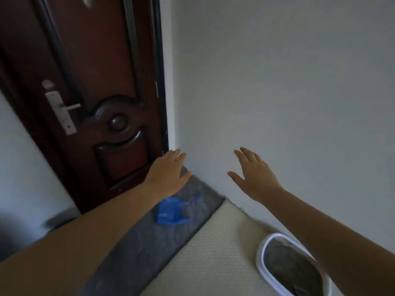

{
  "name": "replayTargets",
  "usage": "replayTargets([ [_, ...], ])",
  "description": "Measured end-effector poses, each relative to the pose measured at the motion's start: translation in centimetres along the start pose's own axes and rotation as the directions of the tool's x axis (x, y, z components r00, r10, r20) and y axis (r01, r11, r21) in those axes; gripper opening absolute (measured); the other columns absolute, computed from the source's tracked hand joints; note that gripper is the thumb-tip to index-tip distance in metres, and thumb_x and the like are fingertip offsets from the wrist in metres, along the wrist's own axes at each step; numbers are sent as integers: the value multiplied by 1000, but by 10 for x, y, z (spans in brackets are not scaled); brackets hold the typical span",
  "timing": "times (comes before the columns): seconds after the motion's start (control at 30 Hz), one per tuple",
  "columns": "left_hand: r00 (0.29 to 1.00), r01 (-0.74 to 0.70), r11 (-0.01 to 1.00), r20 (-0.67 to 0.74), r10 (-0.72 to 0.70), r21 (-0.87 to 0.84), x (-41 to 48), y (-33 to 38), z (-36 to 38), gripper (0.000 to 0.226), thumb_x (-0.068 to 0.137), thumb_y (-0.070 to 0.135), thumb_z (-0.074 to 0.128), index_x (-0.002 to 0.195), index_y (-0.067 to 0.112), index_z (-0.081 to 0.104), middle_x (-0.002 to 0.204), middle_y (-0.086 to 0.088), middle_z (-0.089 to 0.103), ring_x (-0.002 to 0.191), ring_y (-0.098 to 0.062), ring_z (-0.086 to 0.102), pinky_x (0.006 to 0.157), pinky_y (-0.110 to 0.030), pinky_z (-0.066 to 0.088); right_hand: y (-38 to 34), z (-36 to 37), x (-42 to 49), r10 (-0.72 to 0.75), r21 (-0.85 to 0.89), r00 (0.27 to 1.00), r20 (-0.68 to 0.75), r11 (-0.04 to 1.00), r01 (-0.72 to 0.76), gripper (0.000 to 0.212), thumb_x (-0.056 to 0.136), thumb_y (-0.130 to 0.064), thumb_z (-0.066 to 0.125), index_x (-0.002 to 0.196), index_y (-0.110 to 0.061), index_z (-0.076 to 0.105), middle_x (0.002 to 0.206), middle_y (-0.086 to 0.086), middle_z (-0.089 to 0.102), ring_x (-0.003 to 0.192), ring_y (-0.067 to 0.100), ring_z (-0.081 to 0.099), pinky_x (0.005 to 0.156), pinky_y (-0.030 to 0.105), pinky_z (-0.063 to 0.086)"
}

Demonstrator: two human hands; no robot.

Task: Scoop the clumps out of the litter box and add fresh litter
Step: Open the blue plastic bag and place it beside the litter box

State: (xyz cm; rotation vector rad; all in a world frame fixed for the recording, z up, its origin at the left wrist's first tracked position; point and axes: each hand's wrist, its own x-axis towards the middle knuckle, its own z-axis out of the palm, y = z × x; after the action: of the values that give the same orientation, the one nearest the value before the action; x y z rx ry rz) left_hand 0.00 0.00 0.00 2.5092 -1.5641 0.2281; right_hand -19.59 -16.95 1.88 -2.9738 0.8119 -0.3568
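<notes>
Both hands are stretched out in front with fingers spread and nothing in them: the left hand (168,169) hangs over the far end of a grey strip (136,248) at the foot of a brown door (102,60), and the right hand (254,176) is out towards the white wall (277,82), well apart from the left. The litter box (261,256), white-rimmed and holding grey litter (288,268), sits on the cream floor (209,253) low at the right edge of view, partly under the right forearm and nowhere near either palm. That is the main hazard as I judge it: the box is close to that forearm and barely looked at, so a quick drop of the arm could clip the rim and scatter litter over the floor. A blue plastic thing (171,212) lies on the grey strip just beside the left wrist; it is too blurred to say whether it is a scoop or a bag, so grabbing it on a guess could mean starting with the wrong tool. No fresh litter is in view, and no clumps can be made out in the box. Digging without a good look risks breaking clumps apart and leaving pieces behind.
</notes>
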Motion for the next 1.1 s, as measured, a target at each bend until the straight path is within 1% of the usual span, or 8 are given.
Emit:
replayTargets([
  [0.1, 998, 67, 998, 15, -67, 17, 16, -33, 14, 70, 95, 54, 38, 149, 12, 25, 156, -8, 25, 143, -24, 22, 114, -38, 26, -14, 29, 41, -15, 54, 1000, 17, 998, 14, 72, 96, -52, 39, 152, -14, 15, 160, 6, 14, 147, 21, 12, 120, 36, 16],
  [0.2, 995, 86, 996, 54, -87, 29, 33, -56, 33, 70, 95, 54, 36, 150, 12, 22, 156, -8, 22, 144, -24, 20, 114, -37, 24, -23, 55, 77, -48, 98, 997, 64, 994, 42, 71, 97, -52, 39, 152, -14, 14, 160, 6, 13, 147, 21, 12, 119, 35, 16],
  [0.33, 990, 113, 993, 85, -114, 26, 71, -76, 60, 70, 96, 53, 36, 150, 12, 20, 157, -8, 20, 144, -24, 18, 115, -37, 23, -13, 87, 127, -84, 103, 992, 91, 992, 75, 70, 97, -49, 41, 152, -14, 16, 159, 6, 15, 146, 21, 14, 117, 34, 16],
  [0.5, 973, 192, 981, 127, -194, 27, 120, -91, 103, 72, 95, 54, 36, 151, 12, 19, 158, -8, 18, 145, -23, 16, 115, -37, 23, 13, 128, 196, -131, 167, 980, 150, 980, 106, 72, 96, -47, 45, 152, -14, 15, 159, 7, 15, 146, 22, 14, 118, 34, 16],
  [0.7, 938, 315, 949, 151, -311, -2, 174, -112, 138, 71, 95, 51, 41, 150, 11, 22, 157, -9, 22, 144, -23, 18, 115, -37, 23, 38, 173, 279, -177, 240, 958, 225, 963, 122, 74, 95, -50, 44, 152, -14, 14, 160, 7, 14, 146, 21, 14, 117, 33, 14],
  [0.87, 901, 401, 915, 201, -385, -45, 192, -134, 183, 71, 94, 50, 43, 150, 11, 20, 156, -9, 22, 144, -24, 19, 114, -35, 22, 32, 221, 330, -210, 288, 933, 292, 950, 123, 76, 95, -47, 48, 152, -12, 13, 160, 8, 13, 146, 23, 13, 117, 33, 12],
  [1.0, 866, 456, 886, 271, -420, -81, 198, -166, 233, 71, 95, 48, 42, 151, 13, 17, 157, -8, 19, 145, -22, 16, 116, -35, 20, 14, 278, 357, -217, 332, 914, 341, 938, 99, 81, 92, -46, 53, 152, -10, 12, 159, 11, 15, 146, 25, 15, 119, 36, 15],
  [1.1, 837, 487, 868, 335, -432, -98, 202, -197, 288, 72, 95, 48, 43, 152, 14, 14, 158, -8, 17, 145, -22, 15, 116, -37, 21, 4, 339, 369, -212, 327, 903, 374, 941, 86, 83, 91, -46, 55, 152, -11, 11, 159, 11, 14, 146, 25, 16, 118, 35, 16],
])
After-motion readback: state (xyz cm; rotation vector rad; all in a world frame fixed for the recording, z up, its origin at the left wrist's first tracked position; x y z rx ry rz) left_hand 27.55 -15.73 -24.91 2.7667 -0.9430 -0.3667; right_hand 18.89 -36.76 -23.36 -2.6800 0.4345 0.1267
